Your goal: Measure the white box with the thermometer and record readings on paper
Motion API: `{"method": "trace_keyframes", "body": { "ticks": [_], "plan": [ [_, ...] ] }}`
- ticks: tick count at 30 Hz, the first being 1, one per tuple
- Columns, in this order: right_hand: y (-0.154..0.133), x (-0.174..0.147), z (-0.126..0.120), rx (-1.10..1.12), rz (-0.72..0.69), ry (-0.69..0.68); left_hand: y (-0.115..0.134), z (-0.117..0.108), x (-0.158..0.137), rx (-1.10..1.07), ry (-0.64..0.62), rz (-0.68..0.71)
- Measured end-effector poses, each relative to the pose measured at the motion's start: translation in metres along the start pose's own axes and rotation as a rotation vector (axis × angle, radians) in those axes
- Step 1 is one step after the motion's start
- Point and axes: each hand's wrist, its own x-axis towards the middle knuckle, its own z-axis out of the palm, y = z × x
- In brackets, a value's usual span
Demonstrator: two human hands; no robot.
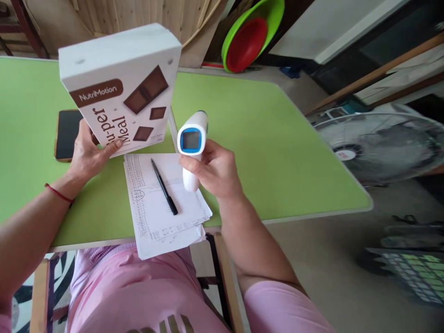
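My left hand (pixel 90 150) grips the lower left corner of a white NutriMotion box (pixel 138 88), its thumb on the printed front. The box is held up, tilted, above the green table, with chocolate squares pictured on its face. In my right hand (pixel 220 169) is a white infrared thermometer (pixel 193 138) with a blue-rimmed screen turned toward me; the fingers wrap its handle. The screen looks grey, with no readable number. Below them lies a stack of written papers (pixel 149 208), overhanging the near table edge, and a black pen (pixel 164 187) rests on top.
A dark phone (pixel 67 136) lies on the green table (pixel 277 152), partly behind the box and my left hand. Right of the table stands a fan (pixel 381 148). Green and red basins (pixel 248 44) lean beyond the far edge. A chair's wooden arm (pixel 227 282) is close by me.
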Motion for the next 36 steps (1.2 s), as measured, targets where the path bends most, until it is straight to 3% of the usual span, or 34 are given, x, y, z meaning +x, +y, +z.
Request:
{"method": "trace_keyframes", "body": {
  "ticks": [3, 8, 13, 20, 25, 27, 32, 36],
  "plan": [
    [0.007, 0.01, -0.014, -0.319, 0.038, -0.011, -0.006, 0.003, 0.003, 0.037, 0.131, -0.024],
    [0.014, 0.017, -0.016, -0.727, 0.115, -0.046, -0.005, 0.011, 0.003, -0.031, 0.095, 0.006],
    [0.02, 0.015, -0.009, -0.903, 0.087, -0.085, -0.006, 0.012, 0.004, 0.034, 0.047, 0.037],
    [0.028, 0.011, -0.012, -1.005, 0.054, -0.085, -0.018, 0.018, -0.004, 0.128, 0.01, 0.063],
    [0.023, 0.003, -0.006, -0.979, -0.181, 0.099, -0.019, 0.026, -0.01, 0.089, -0.03, 0.09],
    [0.024, -0.003, 0.002, -0.853, -0.286, 0.05, -0.02, 0.028, -0.01, 0.089, -0.051, 0.101],
    [0.027, -0.017, 0.025, -0.673, -0.416, -0.251, -0.023, 0.027, -0.009, 0.113, -0.091, 0.11],
    [0.024, -0.019, 0.027, -0.587, -0.477, -0.293, -0.024, 0.027, -0.009, 0.109, -0.094, 0.113]
  ]
}}
